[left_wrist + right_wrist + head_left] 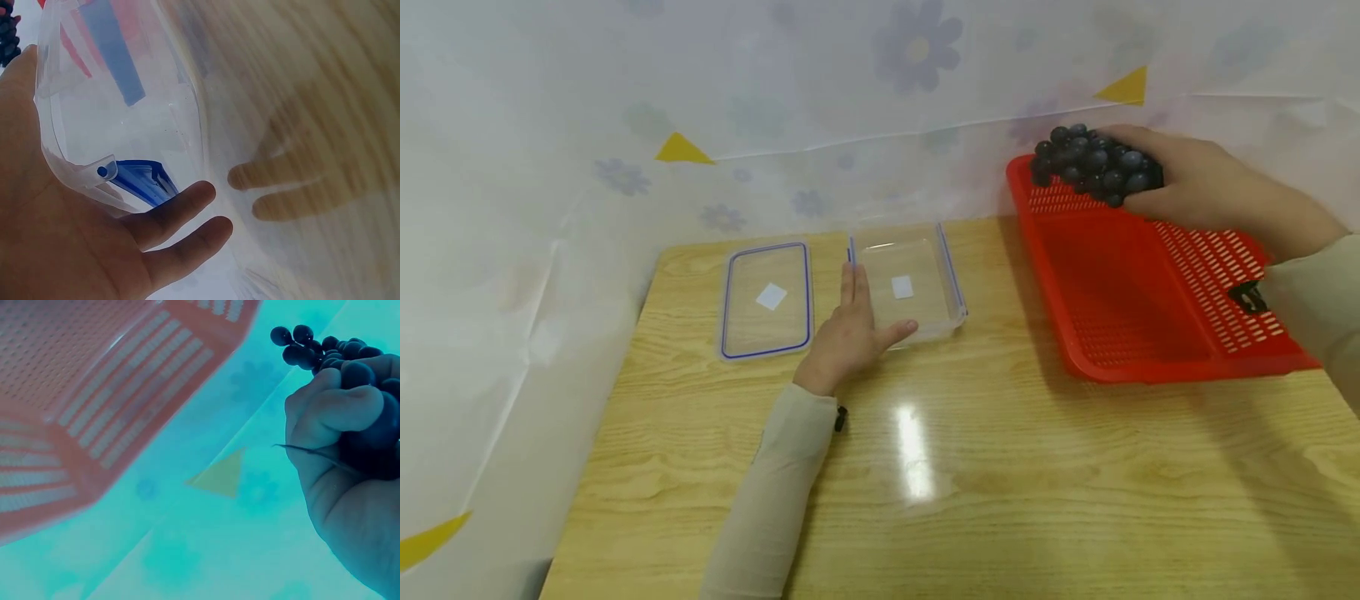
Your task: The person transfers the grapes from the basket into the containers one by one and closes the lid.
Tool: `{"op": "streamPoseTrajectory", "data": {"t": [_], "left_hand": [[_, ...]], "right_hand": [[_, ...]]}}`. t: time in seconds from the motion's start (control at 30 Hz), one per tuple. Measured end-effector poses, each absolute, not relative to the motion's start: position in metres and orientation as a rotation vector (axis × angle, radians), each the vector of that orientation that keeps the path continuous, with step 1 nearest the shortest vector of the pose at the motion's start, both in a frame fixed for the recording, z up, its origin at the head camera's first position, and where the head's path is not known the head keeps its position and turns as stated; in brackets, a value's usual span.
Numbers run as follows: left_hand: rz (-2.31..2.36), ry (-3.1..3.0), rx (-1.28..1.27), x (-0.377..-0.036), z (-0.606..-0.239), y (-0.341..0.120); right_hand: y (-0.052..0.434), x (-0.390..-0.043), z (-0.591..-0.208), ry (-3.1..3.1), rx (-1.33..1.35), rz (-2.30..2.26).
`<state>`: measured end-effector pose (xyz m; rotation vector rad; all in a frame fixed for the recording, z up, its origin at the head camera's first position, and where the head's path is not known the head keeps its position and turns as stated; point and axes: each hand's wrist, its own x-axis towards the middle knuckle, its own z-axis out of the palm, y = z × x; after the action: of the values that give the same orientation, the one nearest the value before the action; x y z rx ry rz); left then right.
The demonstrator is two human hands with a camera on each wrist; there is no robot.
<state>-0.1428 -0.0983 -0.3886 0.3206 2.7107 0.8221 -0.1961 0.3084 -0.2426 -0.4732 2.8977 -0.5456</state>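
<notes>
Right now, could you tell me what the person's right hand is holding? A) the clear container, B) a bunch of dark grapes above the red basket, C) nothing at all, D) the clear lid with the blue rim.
B: the right hand has its fingers curled round the bunch of dark grapes over the far end of the red basket, while the left hand rests against the clear container.

The head camera looked forward and down over the whole wooden table (970, 467). The left wrist camera sat very close beside the clear container (125, 125), sharing it with the head view. The right wrist camera looked upward, close under the grapes (325, 350) and red basket (94, 412).
</notes>
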Motion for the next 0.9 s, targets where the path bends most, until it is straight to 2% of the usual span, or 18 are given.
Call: {"op": "streamPoseTrajectory", "data": {"t": [0.53, 0.9], "left_hand": [[0.834, 2.710, 0.310, -0.145, -0.391, -0.093], [0.856, 2.695, 0.297, -0.145, -0.389, -0.090]], "right_hand": [[0.216, -0.206, -0.240, 2.695, -0.767, -0.475], [0.158, -0.233, -0.265, 2.586, -0.890, -0.425]]}}
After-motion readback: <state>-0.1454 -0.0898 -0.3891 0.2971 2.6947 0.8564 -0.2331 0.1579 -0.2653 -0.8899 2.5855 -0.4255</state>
